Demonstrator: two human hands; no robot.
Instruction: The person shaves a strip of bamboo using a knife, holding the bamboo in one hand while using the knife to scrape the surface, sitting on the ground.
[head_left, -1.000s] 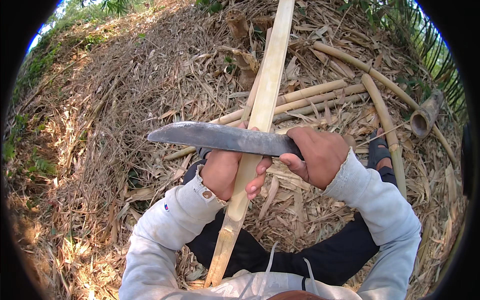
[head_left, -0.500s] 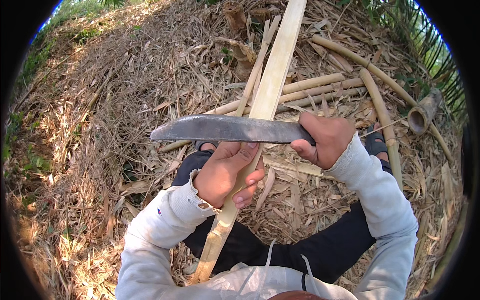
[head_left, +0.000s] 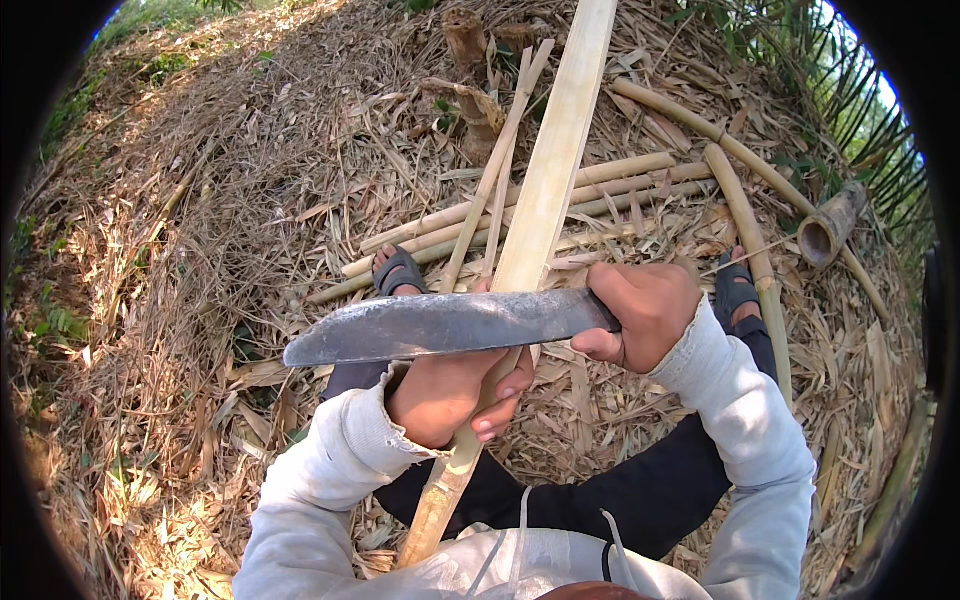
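Observation:
A long pale split bamboo strip runs from near my body up past the far edge of the view. My left hand is closed around its lower part, with the thumb side hidden behind the blade. In my right hand is a machete, its broad dark blade pointing left. The blade lies crosswise over the strip, just above my left fingers. Its handle is covered by my right fingers. The strip's lower end, which still shows a knotty node, rests close to my lap.
Several bamboo poles lie ahead on dry leaf litter. At the right are a long curved pole and a hollow bamboo section. Cut stumps stand at the far middle. My sandalled feet are on either side.
The machete has moved down the strip toward me, and its blade now shows a broader face and covers part of my left hand. My left hand still grips the strip.

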